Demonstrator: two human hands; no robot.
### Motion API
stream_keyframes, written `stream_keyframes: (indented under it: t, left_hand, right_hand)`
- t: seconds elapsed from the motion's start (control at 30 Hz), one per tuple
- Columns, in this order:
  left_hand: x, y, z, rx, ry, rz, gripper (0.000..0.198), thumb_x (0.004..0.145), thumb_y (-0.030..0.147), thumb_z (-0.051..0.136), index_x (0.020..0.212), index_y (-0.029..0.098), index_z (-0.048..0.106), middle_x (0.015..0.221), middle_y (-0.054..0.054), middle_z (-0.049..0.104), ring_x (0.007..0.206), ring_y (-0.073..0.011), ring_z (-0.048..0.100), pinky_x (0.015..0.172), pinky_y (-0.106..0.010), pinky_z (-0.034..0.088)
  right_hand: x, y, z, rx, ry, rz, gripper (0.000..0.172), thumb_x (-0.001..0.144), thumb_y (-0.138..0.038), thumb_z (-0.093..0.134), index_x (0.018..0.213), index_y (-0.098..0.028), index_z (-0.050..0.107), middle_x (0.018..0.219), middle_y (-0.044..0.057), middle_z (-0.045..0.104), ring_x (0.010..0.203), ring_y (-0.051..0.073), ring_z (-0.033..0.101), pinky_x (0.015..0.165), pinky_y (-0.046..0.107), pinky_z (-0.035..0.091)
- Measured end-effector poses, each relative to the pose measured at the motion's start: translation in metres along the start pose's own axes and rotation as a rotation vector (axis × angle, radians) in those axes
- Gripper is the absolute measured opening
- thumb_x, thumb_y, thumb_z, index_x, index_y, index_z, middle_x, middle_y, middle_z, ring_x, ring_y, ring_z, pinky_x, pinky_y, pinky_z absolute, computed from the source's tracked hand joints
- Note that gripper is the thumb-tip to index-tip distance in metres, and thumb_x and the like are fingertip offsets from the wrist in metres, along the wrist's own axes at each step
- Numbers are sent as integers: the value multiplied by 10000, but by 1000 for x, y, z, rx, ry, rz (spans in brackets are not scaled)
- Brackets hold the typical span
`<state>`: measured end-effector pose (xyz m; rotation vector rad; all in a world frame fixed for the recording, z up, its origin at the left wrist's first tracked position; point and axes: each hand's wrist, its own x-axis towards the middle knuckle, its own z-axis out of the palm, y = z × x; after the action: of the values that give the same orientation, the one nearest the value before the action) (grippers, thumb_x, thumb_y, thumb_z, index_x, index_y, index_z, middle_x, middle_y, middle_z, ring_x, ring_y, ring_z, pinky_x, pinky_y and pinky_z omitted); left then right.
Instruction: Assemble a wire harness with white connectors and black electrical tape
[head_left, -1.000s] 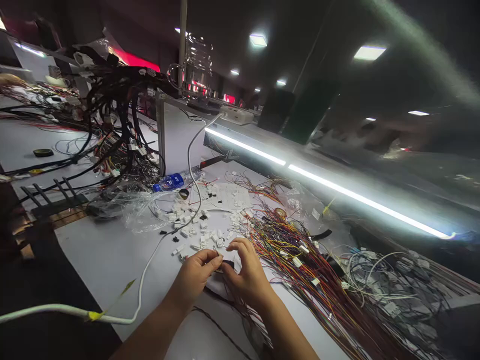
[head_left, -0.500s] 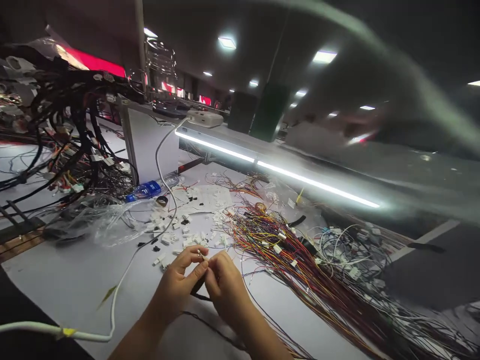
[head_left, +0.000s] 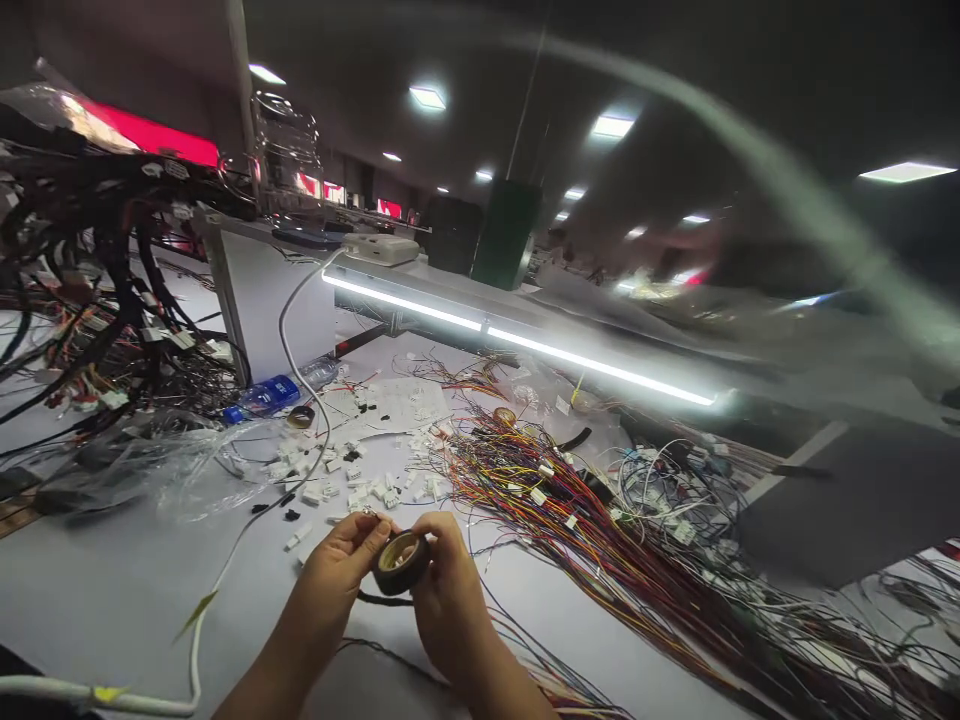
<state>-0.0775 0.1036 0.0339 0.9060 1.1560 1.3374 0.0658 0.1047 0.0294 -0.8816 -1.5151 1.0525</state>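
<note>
My right hand (head_left: 454,575) is closed around the right side of a roll of black tape (head_left: 403,583), its hollow core facing up toward me. Just left of the roll, my left hand (head_left: 337,560) pinches the tip of a thin wire (head_left: 369,512), whose small metallic end shows above the fingers. Whether the tape touches the wire is hidden by the fingers. A dark cable (head_left: 384,600) hangs below the hands, over the white tabletop. Ahead of my left hand lie loose white plastic connectors (head_left: 386,490) and several small black ones.
A long bundle of coloured wires (head_left: 570,530) runs along the right. A white cable (head_left: 199,630) crosses the left side, near a plastic bag (head_left: 195,470), a bottle (head_left: 270,397) and another tape roll (head_left: 301,416). A lit strip lamp (head_left: 585,367) spans the back shelf.
The black tape roll now shows between my hands, with my right hand gripping it; earlier it was largely hidden. My left hand still pinches the wire. The view has shifted slightly.
</note>
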Motion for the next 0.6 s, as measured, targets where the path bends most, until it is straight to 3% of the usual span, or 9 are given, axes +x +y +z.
stream_keyframes:
  t: [0.13,0.17,0.23,0.3,0.37,0.5,0.6]
  left_hand:
    - [-1,-8,1,137,11,292,186,796,380,669,824,197,674,775,-23,655,789,-184,604,795,-302,473]
    - [-1,-9,0,186,-26,389,145,808,346,661,824,203,679,832,-37,662,849,-196,605,832,-313,469]
    - [-2,-11,-3,253,-110,528,80,839,280,626,849,223,681,974,-60,668,1013,-223,581,916,-343,448]
    - [-3,-11,-7,311,-144,578,91,859,249,596,885,241,683,1031,-64,671,1118,-236,542,975,-367,418]
    - [-5,-9,-9,352,-109,547,86,852,263,606,881,238,683,966,-53,678,1035,-226,580,929,-348,446]
    - [-7,-3,-6,229,-31,249,199,807,390,650,857,198,665,734,-5,623,653,-151,575,617,-256,479]
    - [-7,-3,-2,70,-16,66,266,771,426,686,855,176,656,767,-13,637,685,-156,585,609,-241,474]
  right_hand:
    - [5,9,-5,280,-6,581,238,823,-353,504,1012,-213,466,537,-83,479,347,73,389,342,172,248]
    - [7,10,-6,329,-32,672,271,796,-369,539,1003,-212,464,543,-88,483,317,60,367,320,165,206]
    - [9,9,-9,366,-69,718,366,717,-341,625,1019,-220,458,689,-65,560,306,38,382,298,159,172]
    - [7,5,-12,360,-102,649,417,696,-271,618,1074,-238,444,843,-39,597,335,31,426,306,156,206]
    - [0,2,-14,320,-129,512,391,727,-202,531,1108,-241,451,870,-24,603,386,36,443,351,159,278]
    - [-13,3,-13,-39,-197,-4,504,707,-69,464,1160,-273,545,1138,56,552,653,84,534,588,221,455]
    - [-15,9,-5,-366,-190,-217,527,696,-31,478,1111,-322,624,1213,54,517,678,97,543,631,247,460]
